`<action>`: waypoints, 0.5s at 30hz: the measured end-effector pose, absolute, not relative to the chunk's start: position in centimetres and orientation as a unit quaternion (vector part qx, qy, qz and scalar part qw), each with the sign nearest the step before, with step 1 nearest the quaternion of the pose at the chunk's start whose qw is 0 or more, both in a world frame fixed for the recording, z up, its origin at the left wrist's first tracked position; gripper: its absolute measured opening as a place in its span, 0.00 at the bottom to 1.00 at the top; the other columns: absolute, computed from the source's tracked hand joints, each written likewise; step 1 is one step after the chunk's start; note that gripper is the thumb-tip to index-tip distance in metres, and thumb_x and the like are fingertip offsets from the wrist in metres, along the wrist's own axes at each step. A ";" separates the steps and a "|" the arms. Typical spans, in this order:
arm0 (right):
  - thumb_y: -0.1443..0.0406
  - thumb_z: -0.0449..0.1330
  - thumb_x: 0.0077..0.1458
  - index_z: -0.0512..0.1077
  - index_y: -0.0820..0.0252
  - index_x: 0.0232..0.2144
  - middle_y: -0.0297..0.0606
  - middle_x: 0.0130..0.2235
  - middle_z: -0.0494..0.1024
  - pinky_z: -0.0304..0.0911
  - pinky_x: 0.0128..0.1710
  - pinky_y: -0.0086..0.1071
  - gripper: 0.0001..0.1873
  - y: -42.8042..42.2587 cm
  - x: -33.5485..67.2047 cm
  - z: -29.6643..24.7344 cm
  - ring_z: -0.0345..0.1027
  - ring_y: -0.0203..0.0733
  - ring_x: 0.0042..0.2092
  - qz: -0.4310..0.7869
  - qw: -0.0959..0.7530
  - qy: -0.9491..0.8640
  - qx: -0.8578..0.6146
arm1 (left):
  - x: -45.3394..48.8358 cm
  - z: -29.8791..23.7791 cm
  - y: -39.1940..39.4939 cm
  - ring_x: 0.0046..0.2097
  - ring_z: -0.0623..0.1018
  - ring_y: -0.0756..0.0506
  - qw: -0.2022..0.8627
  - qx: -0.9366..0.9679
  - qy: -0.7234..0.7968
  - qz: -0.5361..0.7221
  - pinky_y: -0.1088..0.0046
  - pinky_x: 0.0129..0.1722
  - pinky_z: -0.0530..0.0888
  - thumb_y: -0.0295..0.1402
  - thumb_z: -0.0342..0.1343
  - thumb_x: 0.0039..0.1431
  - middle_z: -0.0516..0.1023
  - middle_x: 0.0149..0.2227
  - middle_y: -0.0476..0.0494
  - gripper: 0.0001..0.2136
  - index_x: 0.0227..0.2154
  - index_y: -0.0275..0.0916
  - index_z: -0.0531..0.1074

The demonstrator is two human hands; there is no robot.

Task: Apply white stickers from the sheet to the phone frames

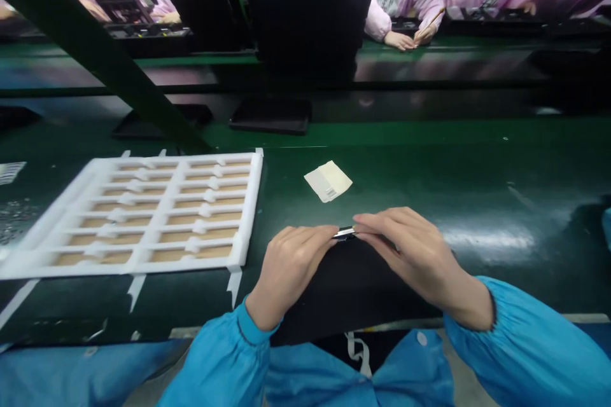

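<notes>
Between my fingertips is a small flat dark piece point(344, 233) with a pale shiny edge; its exact kind is too small to tell. My left hand point(298, 262) pinches its left end, fingers pressed together. At the other end, my right hand point(410, 251) grips it between thumb and fingers. Both hands hold it just above a black mat point(344, 296) at the front of the green table. Beyond them lies a cream paper label point(329, 181) with a small printed patch.
A white slotted tray point(155, 216) with brown strips between its bars is taped down at left. Small loose bits point(19, 219) lie at far left. A green post point(105, 57) slants across. Behind stand black bins point(310, 19), flat black trays point(271, 116) and several people in pink sleeves.
</notes>
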State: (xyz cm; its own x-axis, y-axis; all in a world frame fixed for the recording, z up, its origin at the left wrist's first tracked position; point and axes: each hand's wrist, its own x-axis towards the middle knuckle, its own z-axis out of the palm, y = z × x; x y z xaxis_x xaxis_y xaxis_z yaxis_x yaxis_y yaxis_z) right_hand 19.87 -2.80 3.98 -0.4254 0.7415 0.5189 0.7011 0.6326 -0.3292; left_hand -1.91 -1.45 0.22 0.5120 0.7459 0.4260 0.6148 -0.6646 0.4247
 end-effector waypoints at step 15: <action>0.74 0.55 0.60 0.72 0.61 0.35 0.39 0.33 0.78 0.63 0.33 0.32 0.07 -0.9 17.0 6.1 0.73 0.42 0.34 0.044 0.048 -0.889 -0.453 | -2.8 -1.0 -1.8 0.42 0.81 0.47 0.142 0.833 0.401 0.354 0.70 0.39 0.69 0.28 0.56 0.65 0.83 0.42 0.49 0.06 0.44 0.39 0.74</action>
